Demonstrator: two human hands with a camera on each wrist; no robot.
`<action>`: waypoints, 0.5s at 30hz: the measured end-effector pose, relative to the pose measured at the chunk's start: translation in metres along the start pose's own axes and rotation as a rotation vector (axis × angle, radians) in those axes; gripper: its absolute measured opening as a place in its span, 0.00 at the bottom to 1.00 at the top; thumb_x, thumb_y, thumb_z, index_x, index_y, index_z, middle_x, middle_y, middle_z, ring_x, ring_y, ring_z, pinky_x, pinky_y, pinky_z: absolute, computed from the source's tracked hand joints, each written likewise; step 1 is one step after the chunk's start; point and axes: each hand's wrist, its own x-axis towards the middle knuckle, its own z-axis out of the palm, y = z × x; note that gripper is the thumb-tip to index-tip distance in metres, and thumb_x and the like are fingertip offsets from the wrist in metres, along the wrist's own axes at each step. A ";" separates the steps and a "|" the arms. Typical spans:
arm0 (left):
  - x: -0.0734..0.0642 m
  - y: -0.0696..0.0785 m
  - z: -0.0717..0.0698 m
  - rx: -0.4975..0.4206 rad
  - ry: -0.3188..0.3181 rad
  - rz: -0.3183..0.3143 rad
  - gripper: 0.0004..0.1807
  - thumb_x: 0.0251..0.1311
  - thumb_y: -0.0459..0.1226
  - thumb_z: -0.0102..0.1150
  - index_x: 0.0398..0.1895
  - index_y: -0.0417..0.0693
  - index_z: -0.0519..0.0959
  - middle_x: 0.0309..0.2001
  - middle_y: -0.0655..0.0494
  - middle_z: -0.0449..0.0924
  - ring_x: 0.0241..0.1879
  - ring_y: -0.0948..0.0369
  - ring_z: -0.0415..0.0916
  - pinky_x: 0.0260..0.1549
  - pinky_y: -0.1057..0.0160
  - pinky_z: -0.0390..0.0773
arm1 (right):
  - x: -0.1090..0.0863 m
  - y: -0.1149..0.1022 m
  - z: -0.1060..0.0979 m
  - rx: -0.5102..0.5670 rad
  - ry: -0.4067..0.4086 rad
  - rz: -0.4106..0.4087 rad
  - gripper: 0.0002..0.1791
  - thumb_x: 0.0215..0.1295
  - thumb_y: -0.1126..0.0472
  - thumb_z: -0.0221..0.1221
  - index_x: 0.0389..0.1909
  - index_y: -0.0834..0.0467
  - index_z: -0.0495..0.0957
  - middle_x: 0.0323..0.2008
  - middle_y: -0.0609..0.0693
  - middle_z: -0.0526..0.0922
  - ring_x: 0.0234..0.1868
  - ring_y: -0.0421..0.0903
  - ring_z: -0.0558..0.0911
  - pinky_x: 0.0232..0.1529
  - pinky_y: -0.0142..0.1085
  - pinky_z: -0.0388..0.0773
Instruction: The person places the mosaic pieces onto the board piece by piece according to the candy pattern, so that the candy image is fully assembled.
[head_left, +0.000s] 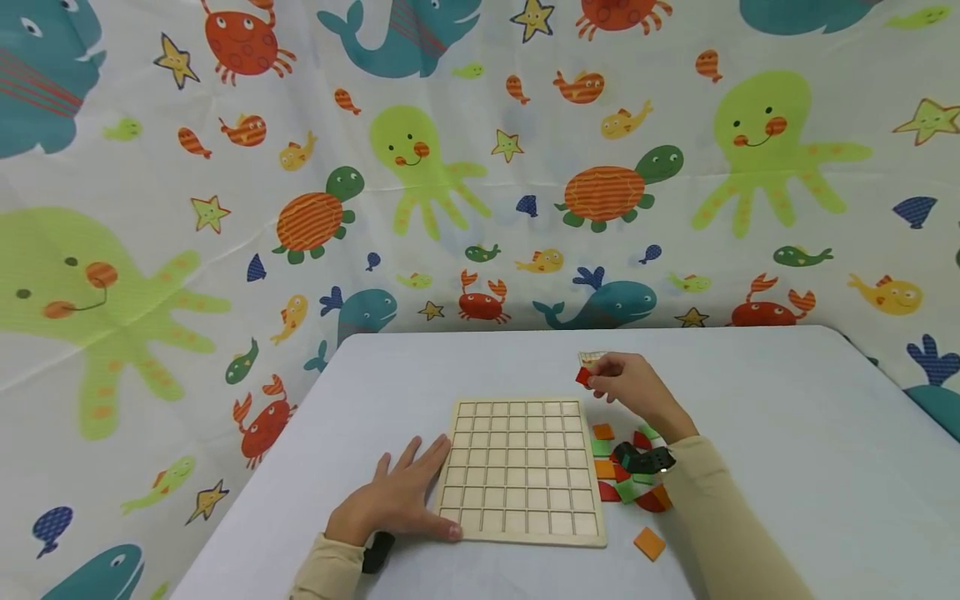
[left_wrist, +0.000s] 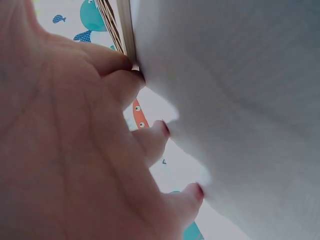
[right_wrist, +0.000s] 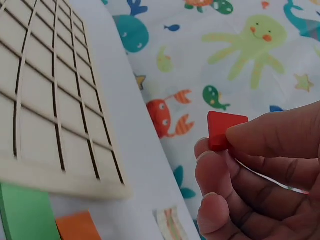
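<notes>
A pale wooden grid board [head_left: 519, 471] lies flat on the white table, its square cells bare. My left hand [head_left: 401, 493] rests at the board's left edge with fingers spread, the thumb by its lower left corner. In the left wrist view the fingertips [left_wrist: 192, 192] touch the table beside the board's side. Past the board's upper right corner, my right hand [head_left: 633, 390] pinches a red square tile [right_wrist: 223, 129] between thumb and fingers, held up off the table. Behind that hand lies a small printed card [head_left: 591, 358], partly covered.
Right of the board is a loose pile of green, orange and red pieces [head_left: 624, 492], partly hidden by the right wrist. One orange square tile [head_left: 649, 544] lies apart, nearer the front. A patterned sea-animal cloth [head_left: 480, 183] hangs behind the table [head_left: 405, 367].
</notes>
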 end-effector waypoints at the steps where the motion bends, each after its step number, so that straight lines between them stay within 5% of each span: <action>1: 0.000 0.000 0.000 -0.002 -0.001 0.002 0.72 0.45 0.65 0.82 0.87 0.44 0.53 0.86 0.49 0.50 0.84 0.39 0.38 0.73 0.23 0.36 | 0.001 -0.001 0.003 0.020 0.000 -0.006 0.09 0.76 0.65 0.63 0.48 0.69 0.81 0.40 0.58 0.88 0.40 0.56 0.85 0.39 0.37 0.82; 9: 0.001 0.001 0.002 0.000 -0.011 0.009 0.72 0.45 0.66 0.81 0.87 0.43 0.53 0.86 0.50 0.50 0.84 0.39 0.38 0.73 0.22 0.37 | 0.004 -0.011 0.024 0.097 0.012 -0.034 0.09 0.77 0.66 0.61 0.44 0.70 0.83 0.39 0.60 0.87 0.39 0.53 0.85 0.38 0.36 0.82; 15: 0.001 -0.001 0.001 -0.009 0.000 0.008 0.73 0.44 0.65 0.82 0.87 0.43 0.53 0.86 0.49 0.50 0.84 0.39 0.38 0.73 0.23 0.36 | 0.012 -0.023 0.043 0.134 0.009 -0.041 0.09 0.77 0.66 0.61 0.49 0.70 0.83 0.39 0.58 0.87 0.41 0.62 0.86 0.40 0.37 0.83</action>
